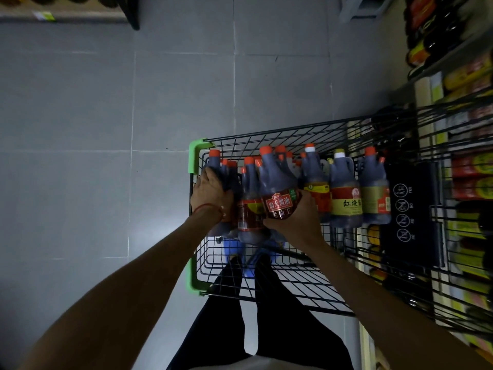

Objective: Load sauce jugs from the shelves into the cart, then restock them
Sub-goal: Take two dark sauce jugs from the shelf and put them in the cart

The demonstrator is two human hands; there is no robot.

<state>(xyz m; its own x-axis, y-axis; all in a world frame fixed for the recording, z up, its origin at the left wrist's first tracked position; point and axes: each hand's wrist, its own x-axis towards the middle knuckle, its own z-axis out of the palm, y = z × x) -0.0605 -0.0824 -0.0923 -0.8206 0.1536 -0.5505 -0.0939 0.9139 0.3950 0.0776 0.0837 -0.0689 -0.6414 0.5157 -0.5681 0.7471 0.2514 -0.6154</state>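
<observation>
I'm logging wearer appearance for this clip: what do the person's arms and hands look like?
No sleeves come into view and there are no gloves. The left hand has a thin red string bracelet at its wrist. The right hand shows no band or watch.

Cart [266, 133]: black wire grid with green corner guards [194, 156] at 9 o'clock. Jugs [373, 180]: dark brown, orange caps, as on the leftmost jug [213, 162]. Central jug [277, 188]: red label, gold characters. White-capped jug [344, 188] at 3 o'clock: red-and-yellow label. Seat flap [410, 204]: black, white pictograms. Floor [106, 129]: grey tiles, pale grout. Wrist string [205, 208]: red.
</observation>
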